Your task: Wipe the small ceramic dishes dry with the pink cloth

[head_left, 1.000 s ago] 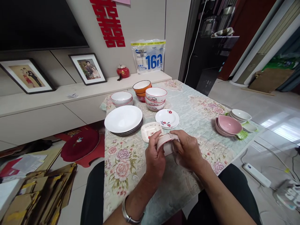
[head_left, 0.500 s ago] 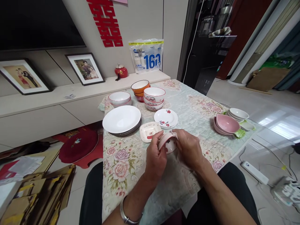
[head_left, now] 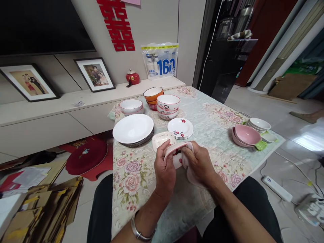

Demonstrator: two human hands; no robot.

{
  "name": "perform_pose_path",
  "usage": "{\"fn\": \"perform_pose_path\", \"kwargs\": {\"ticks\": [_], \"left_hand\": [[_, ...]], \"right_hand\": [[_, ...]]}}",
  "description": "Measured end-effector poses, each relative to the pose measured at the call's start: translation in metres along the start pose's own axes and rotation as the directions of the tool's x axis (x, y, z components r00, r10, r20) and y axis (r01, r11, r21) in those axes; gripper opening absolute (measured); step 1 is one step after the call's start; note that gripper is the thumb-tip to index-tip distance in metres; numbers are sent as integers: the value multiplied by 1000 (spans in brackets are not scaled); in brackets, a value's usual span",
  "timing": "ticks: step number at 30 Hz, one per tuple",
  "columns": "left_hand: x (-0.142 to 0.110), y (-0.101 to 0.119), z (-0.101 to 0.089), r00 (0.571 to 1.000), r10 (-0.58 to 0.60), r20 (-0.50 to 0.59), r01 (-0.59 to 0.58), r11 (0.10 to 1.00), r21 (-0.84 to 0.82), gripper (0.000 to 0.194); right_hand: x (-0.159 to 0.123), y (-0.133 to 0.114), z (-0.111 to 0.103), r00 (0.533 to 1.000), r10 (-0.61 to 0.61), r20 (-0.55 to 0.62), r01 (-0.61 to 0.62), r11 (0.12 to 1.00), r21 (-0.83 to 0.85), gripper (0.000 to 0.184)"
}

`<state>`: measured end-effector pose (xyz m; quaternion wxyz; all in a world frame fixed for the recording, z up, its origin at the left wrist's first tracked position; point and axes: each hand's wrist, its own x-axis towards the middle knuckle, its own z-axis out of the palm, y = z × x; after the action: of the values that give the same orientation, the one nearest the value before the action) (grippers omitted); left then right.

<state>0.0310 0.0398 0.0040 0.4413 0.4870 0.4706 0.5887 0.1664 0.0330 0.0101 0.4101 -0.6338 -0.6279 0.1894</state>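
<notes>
Above the near part of the table, my left hand [head_left: 164, 168] grips a small dish [head_left: 178, 160] with a pink rim by its left edge. The dish is tilted, and a dark and red print shows inside it. My right hand [head_left: 199, 160] is closed on a pale cloth [head_left: 187, 155], pressed over the dish's right rim; part of the cloth hangs below the palm. Just beyond my left fingers lies a squarish cream dish [head_left: 157, 138] with lettering, partly covered by them. Behind my hands is a stack of small flowered plates [head_left: 180, 126].
Large white plates [head_left: 133, 128] are stacked to the left. White bowls [head_left: 168, 103], orange bowls [head_left: 153, 92] and a wide bowl [head_left: 131, 105] stand farther back. Pink leaf-shaped bowls [head_left: 246, 135] sit near the table's right edge. Flattened cardboard [head_left: 43, 216] lies on the left floor.
The small dish has turned in my hands, showing more of its printed inside. The cloth now shows plainly, hanging under my right hand. A foot has appeared at the far right.
</notes>
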Motion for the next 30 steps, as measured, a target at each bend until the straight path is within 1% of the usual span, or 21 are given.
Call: {"fn": "perform_pose_path", "kwargs": {"ticks": [2,3,5,6,8,10,12,14,15,17,20,23,25,27,29,30], "left_hand": [[2,1,0,999,-1,-42,0,1000,-28,30],[3,1,0,999,0,-43,-1,999,-34,31],[4,1,-1,1000,15,4,-15,1000,-24,32],[4,0,-1,998,25,54,-24,1000,-10,33],[4,-2,-1,983,47,175,-54,998,31,34],[4,-3,-1,962,55,268,-82,992,92,34],[5,-4,-1,950,44,308,-100,981,168,33],[5,-4,-1,951,31,306,-103,970,220,34],[5,-4,-2,955,31,294,-100,970,223,35],[5,-4,-3,967,44,250,-94,977,192,35],[2,-4,-2,983,65,170,-83,991,102,35],[0,-2,0,996,41,76,-42,999,18,32],[1,-1,1,1000,4,13,-3,1000,-23,28],[2,-1,1,999,-34,-27,32,998,-56,28],[4,0,1,998,-64,-30,61,994,-89,29],[5,-1,0,997,-77,-13,76,992,-100,30]], "right_hand": [[-1,1,5,996,60,63,-64,995,79,26],[-1,2,6,995,67,74,-73,994,82,25],[0,6,5,999,46,26,-46,999,-16,24],[0,8,2,1000,3,-16,-5,995,-98,22],[0,11,-6,986,-153,-67,129,953,-273,18],[-1,13,-13,942,-332,-49,286,869,-404,18],[-3,11,-17,892,-452,26,410,782,-470,23],[-6,7,-18,862,-498,93,477,735,-481,29],[-6,6,-17,859,-500,115,490,734,-470,30],[-7,3,-16,878,-467,104,463,772,-435,30],[-4,2,-15,919,-393,16,375,863,-337,26],[-1,1,-12,959,-281,-38,263,930,-256,21],[0,0,-7,985,-170,-28,160,963,-218,22],[0,-1,-2,998,-69,13,70,984,-167,24],[0,0,1,999,-10,46,17,989,-145,25],[0,1,1,999,2,43,6,986,-166,25]]}}
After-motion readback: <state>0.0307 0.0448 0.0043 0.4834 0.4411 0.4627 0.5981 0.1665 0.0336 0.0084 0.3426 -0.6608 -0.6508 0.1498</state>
